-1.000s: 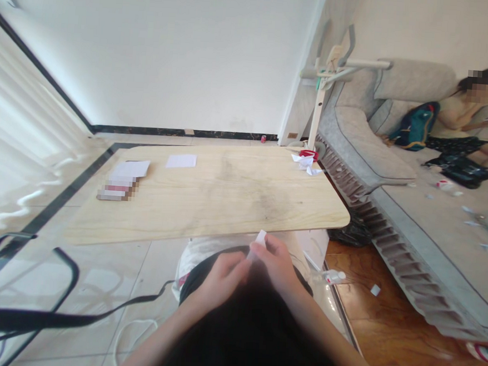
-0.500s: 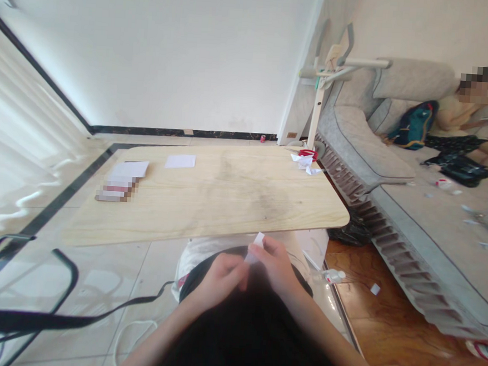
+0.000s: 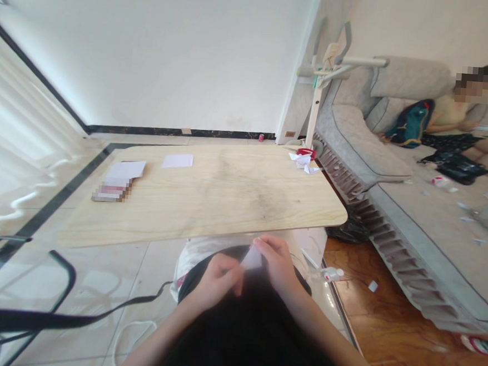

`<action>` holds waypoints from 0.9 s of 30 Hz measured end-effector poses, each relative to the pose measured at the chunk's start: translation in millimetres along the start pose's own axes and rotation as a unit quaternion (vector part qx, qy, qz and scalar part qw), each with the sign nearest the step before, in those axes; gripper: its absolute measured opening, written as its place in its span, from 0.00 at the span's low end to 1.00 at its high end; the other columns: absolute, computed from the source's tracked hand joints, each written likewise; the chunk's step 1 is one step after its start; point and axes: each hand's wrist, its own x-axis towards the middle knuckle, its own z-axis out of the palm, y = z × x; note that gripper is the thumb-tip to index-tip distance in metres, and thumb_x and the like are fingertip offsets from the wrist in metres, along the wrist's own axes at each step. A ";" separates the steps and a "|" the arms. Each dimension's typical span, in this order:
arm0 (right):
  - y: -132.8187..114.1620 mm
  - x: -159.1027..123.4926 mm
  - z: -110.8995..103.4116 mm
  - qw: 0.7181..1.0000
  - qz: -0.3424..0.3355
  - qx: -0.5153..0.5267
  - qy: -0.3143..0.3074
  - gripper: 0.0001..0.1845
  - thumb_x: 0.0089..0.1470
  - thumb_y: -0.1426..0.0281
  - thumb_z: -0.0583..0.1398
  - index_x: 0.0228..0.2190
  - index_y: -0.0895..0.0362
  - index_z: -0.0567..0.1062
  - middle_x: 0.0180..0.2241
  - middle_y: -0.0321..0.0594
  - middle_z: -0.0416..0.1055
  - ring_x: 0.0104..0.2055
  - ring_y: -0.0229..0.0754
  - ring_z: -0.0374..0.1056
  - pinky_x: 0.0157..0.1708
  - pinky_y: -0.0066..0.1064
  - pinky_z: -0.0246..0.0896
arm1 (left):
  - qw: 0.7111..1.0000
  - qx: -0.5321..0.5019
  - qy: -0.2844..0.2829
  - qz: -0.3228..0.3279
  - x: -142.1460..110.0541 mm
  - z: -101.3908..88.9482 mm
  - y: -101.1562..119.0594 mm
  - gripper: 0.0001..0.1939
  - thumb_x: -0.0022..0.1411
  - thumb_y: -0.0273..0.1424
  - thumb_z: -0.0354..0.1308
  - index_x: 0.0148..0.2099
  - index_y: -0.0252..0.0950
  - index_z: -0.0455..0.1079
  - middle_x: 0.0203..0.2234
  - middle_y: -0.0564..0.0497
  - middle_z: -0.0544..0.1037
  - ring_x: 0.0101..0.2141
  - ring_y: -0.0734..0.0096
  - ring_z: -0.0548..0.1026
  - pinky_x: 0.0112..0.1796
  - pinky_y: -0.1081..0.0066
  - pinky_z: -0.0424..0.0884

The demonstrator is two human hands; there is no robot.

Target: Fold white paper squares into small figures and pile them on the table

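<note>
Between my hands, above my lap and just short of the table's near edge, is a small piece of white paper [image 3: 252,258]. My left hand [image 3: 222,276] pinches its lower left end. With thumb and fingertips my right hand [image 3: 273,256] grips its upper corner. The fingers of both hands partly cover the paper, so its full folded shape cannot be made out. Folded white paper pieces [image 3: 303,162] lie on the table's far right corner, beside a red-handled item [image 3: 307,153].
On the pale wooden table [image 3: 209,203] a white sheet [image 3: 178,160] lies at the back left, near a paper stack [image 3: 121,174] that is partly blurred. A person [image 3: 449,122] sits on the grey sofa [image 3: 364,135] at right. A black strap [image 3: 127,304] crosses at left.
The paper has turned in my hands and now shows a wider face instead of a narrow strip. My right fingers have closed over its top end. My left hand has shifted slightly left.
</note>
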 end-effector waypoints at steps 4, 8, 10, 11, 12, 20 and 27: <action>-0.9 0.3 -1.1 1.000 0.004 0.003 0.003 0.15 0.52 0.62 0.62 0.18 0.57 0.73 0.16 0.31 0.61 0.21 0.36 0.56 0.24 0.29 0.49 | 1.000 0.006 0.003 -0.001 1.3 0.7 -0.9 0.22 0.60 0.32 0.51 0.16 0.35 0.68 0.14 0.52 0.72 0.20 0.73 0.69 0.29 0.73 0.66; -1.7 -0.1 -2.2 1.000 0.003 0.002 0.009 0.16 0.52 0.61 0.62 0.18 0.57 0.73 0.16 0.31 0.61 0.21 0.36 0.56 0.24 0.29 0.50 | 1.000 -0.002 0.014 -0.005 4.2 2.6 -4.3 0.24 0.62 0.39 0.49 0.16 0.37 0.63 0.13 0.52 0.70 0.19 0.72 0.67 0.27 0.72 0.64; -1.6 -0.7 -1.6 1.000 0.004 0.005 0.005 0.17 0.52 0.61 0.62 0.17 0.57 0.72 0.16 0.31 0.61 0.21 0.36 0.56 0.23 0.29 0.50 | 1.000 0.006 0.020 -0.005 5.1 3.0 -4.7 0.23 0.63 0.40 0.49 0.17 0.37 0.62 0.13 0.52 0.69 0.19 0.72 0.67 0.26 0.72 0.63; -1.4 -0.9 -1.1 1.000 0.008 0.008 0.000 0.17 0.52 0.62 0.62 0.17 0.57 0.72 0.16 0.31 0.61 0.21 0.36 0.56 0.23 0.29 0.50 | 1.000 0.015 0.020 -0.004 5.4 2.9 -4.0 0.23 0.63 0.40 0.50 0.17 0.37 0.62 0.14 0.52 0.69 0.20 0.72 0.67 0.27 0.72 0.63; -1.0 -1.0 -0.6 1.000 0.011 0.012 -0.005 0.17 0.52 0.62 0.62 0.17 0.57 0.72 0.16 0.31 0.61 0.21 0.36 0.56 0.23 0.29 0.49 | 0.999 0.027 0.019 -0.003 5.4 2.7 -2.9 0.23 0.63 0.40 0.50 0.18 0.36 0.63 0.15 0.52 0.70 0.21 0.72 0.68 0.28 0.72 0.64; 0.8 1.4 -1.8 1.000 0.019 0.017 0.001 0.16 0.51 0.63 0.62 0.17 0.57 0.72 0.16 0.31 0.60 0.21 0.36 0.55 0.23 0.30 0.49 | 0.996 0.083 0.008 -0.007 4.2 3.3 7.9 0.24 0.67 0.38 0.49 0.19 0.36 0.64 0.16 0.53 0.69 0.21 0.73 0.67 0.29 0.73 0.63; -6.7 1.0 -1.4 1.000 -0.008 -0.022 0.012 0.17 0.55 0.60 0.60 0.19 0.56 0.72 0.16 0.31 0.60 0.21 0.37 0.56 0.23 0.29 0.51 | 0.997 0.074 0.039 -0.003 4.1 2.5 8.2 0.23 0.68 0.38 0.48 0.20 0.36 0.64 0.16 0.53 0.68 0.22 0.72 0.68 0.29 0.73 0.64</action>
